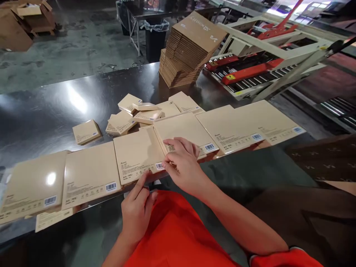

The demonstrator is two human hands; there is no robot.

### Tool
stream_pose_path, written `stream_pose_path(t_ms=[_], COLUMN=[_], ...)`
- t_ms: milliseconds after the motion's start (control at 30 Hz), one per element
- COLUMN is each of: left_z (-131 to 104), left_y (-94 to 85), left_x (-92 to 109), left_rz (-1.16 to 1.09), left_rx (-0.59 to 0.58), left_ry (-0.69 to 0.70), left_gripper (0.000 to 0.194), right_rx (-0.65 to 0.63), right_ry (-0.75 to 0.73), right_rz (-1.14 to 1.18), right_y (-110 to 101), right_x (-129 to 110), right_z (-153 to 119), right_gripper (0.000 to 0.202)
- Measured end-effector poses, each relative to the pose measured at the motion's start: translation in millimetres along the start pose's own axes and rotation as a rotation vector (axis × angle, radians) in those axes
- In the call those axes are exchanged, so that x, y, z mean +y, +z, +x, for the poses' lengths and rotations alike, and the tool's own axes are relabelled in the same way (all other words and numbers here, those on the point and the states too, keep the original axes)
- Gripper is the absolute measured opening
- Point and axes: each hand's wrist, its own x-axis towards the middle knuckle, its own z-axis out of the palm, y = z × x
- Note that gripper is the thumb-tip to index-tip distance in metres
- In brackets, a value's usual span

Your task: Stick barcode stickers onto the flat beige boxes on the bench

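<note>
Several flat tan boxes with printed text and barcode labels lie in a row along the table's near edge. My left hand (pixel 138 209) is at the front edge of the middle box (pixel 137 148), its index finger stretched out toward the printed icons and the other fingers partly curled. Over the seam between that box and the box to its right (pixel 183 128) is my right hand (pixel 182 163), fingers bent and close to the barcode label (pixel 160 166). Whether the right fingers pinch anything is too small to tell.
Smaller tan boxes (pixel 121 122) lie in a loose pile behind the row, with one small box (pixel 86 131) apart at left. Flattened cartons (pixel 189 48) are stacked at the table's back, beside a roller machine with red parts (pixel 250 70).
</note>
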Motion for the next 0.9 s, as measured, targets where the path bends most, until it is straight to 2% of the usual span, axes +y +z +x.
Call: stream_pose_path(t_ms=[267, 700, 900], left_z=[0, -1, -1], left_y=[-2.4, -0.7, 0.1], left_x=[-7, -11, -10], left_rz=[-0.046, -0.055, -0.051], left_rx=[-0.007, -0.009, -0.003], left_ry=[0.037, 0.042, 0.048], left_gripper=[0.024, 0.025, 0.023], right_rx=[-0.019, 0.056, 0.151], right_ry=[0.009, -0.053, -0.080], right_rz=[-0.127, -0.358, -0.495], right_y=[6, 16, 21], right_x=[-6, -9, -9], right_z=[-1, -2, -3], right_gripper=[0.028, 0.028, 0.026])
